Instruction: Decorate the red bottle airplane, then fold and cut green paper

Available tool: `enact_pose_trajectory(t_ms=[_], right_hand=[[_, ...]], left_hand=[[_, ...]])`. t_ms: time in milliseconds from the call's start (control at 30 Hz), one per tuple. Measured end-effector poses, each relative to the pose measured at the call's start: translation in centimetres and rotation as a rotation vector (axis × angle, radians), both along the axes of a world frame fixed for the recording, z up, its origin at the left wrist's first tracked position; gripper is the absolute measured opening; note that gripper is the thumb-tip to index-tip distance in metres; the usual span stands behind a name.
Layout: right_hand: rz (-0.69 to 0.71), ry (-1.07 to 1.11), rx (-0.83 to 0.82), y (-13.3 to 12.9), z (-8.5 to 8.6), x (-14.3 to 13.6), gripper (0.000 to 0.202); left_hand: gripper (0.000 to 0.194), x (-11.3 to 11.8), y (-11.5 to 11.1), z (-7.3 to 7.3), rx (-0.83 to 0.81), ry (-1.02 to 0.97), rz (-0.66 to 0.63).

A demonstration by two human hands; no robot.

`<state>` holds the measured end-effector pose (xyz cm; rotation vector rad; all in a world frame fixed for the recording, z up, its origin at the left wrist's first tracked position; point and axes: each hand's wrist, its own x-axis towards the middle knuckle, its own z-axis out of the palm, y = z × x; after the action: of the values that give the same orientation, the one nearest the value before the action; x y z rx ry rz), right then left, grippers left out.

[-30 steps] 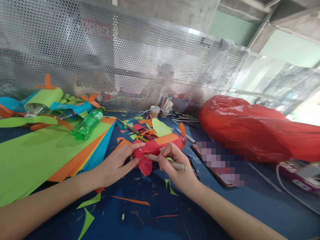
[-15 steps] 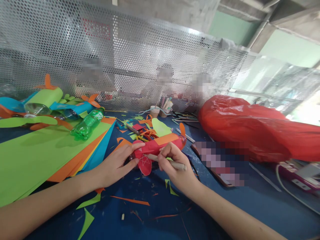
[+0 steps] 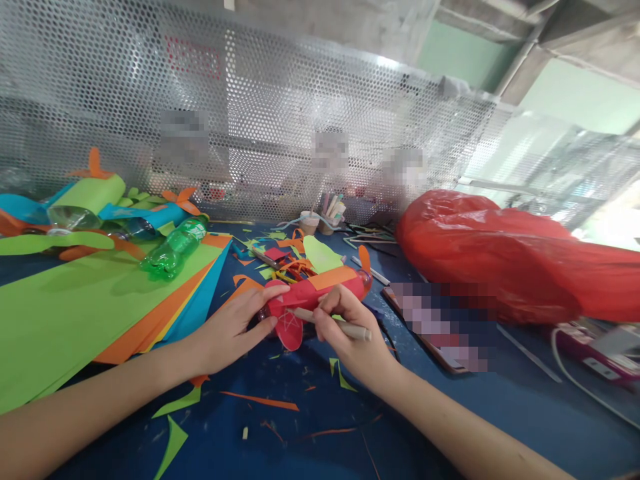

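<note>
A toy plane (image 3: 303, 293), made of a plastic bottle wrapped in red paper with an orange strip and orange tail fin, lies on the blue table before me. My left hand (image 3: 241, 325) grips its left end, thumb and fingers on either side of the bottle neck. On the near red wing (image 3: 290, 330) a star is drawn in pale lines. Closed around a light grey marker pen (image 3: 356, 331), my right hand (image 3: 350, 327) has the tip on or just above the wing near the star.
Coloured paper sheets (image 3: 165, 300) with a green bottle (image 3: 175, 250) lie left, near finished paper planes (image 3: 90, 207). Paper scraps (image 3: 173, 443) are scattered about. A phone (image 3: 425, 330), a red plastic bag (image 3: 490, 253) and a power strip (image 3: 595, 360) are right. Pen cups (image 3: 326, 223) stand behind.
Almost nothing differs. The pen and my right hand have shifted very slightly left; my left hand and the toy plane stay in place.
</note>
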<state>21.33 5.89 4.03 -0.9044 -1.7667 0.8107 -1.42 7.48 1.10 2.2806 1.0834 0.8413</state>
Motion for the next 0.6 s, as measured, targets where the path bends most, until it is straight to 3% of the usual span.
enact_pose_trajectory(t_ms=[600], right_hand=[[-0.001,-0.009,0.014,0.15,-0.22,0.10,0.022]], left_hand=[[0.048,0.03,0.04,0.12,-0.018,0.006,0.000]])
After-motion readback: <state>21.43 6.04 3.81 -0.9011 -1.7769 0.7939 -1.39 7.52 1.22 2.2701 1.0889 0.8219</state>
